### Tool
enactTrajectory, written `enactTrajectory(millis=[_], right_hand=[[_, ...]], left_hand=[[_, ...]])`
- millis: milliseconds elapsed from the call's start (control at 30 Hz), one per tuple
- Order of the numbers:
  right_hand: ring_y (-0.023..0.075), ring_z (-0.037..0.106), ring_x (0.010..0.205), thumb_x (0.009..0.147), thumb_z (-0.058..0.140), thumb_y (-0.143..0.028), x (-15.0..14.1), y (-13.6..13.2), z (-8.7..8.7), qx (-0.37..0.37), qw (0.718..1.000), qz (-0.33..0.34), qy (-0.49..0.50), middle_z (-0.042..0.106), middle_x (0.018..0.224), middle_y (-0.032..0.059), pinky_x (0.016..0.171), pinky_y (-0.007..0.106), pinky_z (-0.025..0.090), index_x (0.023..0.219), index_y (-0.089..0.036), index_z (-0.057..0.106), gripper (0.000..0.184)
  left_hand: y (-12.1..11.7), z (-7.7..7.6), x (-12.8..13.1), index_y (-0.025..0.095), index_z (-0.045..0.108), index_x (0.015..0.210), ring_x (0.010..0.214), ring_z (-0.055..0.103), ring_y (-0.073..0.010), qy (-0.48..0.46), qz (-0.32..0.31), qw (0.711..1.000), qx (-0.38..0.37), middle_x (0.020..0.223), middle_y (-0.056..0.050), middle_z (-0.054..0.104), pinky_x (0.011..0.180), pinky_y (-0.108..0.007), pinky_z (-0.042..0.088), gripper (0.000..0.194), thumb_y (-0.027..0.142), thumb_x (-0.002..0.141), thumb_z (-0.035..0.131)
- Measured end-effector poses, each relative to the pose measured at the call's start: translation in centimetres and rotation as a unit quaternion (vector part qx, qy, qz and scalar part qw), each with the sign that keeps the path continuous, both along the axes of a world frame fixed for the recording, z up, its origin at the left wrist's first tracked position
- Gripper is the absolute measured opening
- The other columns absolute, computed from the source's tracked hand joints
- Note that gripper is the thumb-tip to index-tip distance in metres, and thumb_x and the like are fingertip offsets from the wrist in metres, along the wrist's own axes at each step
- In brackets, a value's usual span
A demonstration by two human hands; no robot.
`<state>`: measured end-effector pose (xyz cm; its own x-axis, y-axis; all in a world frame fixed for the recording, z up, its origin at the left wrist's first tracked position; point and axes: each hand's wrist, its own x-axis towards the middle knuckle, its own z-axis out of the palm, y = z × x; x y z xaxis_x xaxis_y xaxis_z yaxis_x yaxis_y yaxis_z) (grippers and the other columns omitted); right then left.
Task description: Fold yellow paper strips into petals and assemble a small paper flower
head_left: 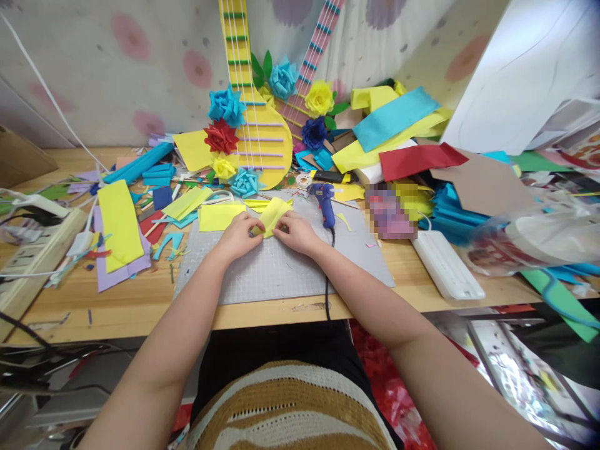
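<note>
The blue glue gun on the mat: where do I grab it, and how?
Probably best by the handle of the blue glue gun, coming from the near side: the handle is slim and points toward the near edge of the table. The cord runs from its end, so avoid that.

One yellow piece [273, 217] is held by one left hand [240, 236] and one right hand [297, 232]. One glue gun [328, 209] is placed just beyond and right of the right hand. Beneath both, one grey mat [272, 275] is laid. Beyond them, two guitar shapes [275, 131], three light-blue flowers [227, 105], one red flower [220, 135] and one dark-blue flower [314, 133] are counted.
</note>
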<state>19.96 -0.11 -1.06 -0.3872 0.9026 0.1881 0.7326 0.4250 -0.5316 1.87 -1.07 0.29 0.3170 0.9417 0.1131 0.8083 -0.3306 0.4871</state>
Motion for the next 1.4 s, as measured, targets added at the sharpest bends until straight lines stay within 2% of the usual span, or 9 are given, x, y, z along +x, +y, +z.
enactTrajectory(millis=[300,933,1167,1400], right_hand=[[0.017,0.052,0.081,0.078,0.051,-0.024,-1.0,-0.2,-0.1,0.005,0.998,-0.065,-0.024,0.057,0.084,0.0065,0.072,0.028,0.04,0.07,-0.017,0.06,0.014],[0.0174,0.052,0.085,0.082,0.048,-0.028,-1.2,-0.2,0.3,0.0,0.994,-0.073,-0.085,0.058,0.093,0.0086,0.073,0.027,0.038,0.076,-0.015,0.061,0.019],[0.0178,0.052,0.085,0.081,0.049,-0.028,-1.2,0.0,-0.1,0.009,0.993,-0.075,-0.089,0.058,0.093,0.0091,0.073,0.027,0.038,0.077,-0.015,0.062,0.019],[0.0182,0.053,0.085,0.081,0.051,-0.03,-1.3,-0.2,0.2,0.002,0.993,-0.077,-0.091,0.058,0.093,0.0096,0.074,0.028,0.039,0.077,-0.015,0.062,0.02]], left_hand=[[0.2,-0.3,0.0,0.018,0.064,0.081,0.087,0.052,-0.0202,-0.001,0.012,1.0,-0.004,0.081,-0.004,0.049,0.082,-0.033,0.043,0.017,0.022,0.068,0.055],[0.1,-0.1,0.1,0.017,0.066,0.084,0.084,0.052,-0.0193,0.014,0.011,1.0,-0.009,0.08,-0.004,0.05,0.082,-0.032,0.043,0.02,0.023,0.068,0.055],[0.1,0.1,0.3,0.017,0.067,0.083,0.082,0.052,-0.0188,0.022,0.016,1.0,-0.001,0.079,-0.004,0.051,0.079,-0.031,0.043,0.019,0.022,0.068,0.055],[0.0,-0.2,1.2,0.018,0.068,0.076,0.083,0.051,-0.0203,0.049,0.065,0.996,0.04,0.076,-0.006,0.051,0.078,-0.033,0.041,0.019,0.027,0.075,0.052]])
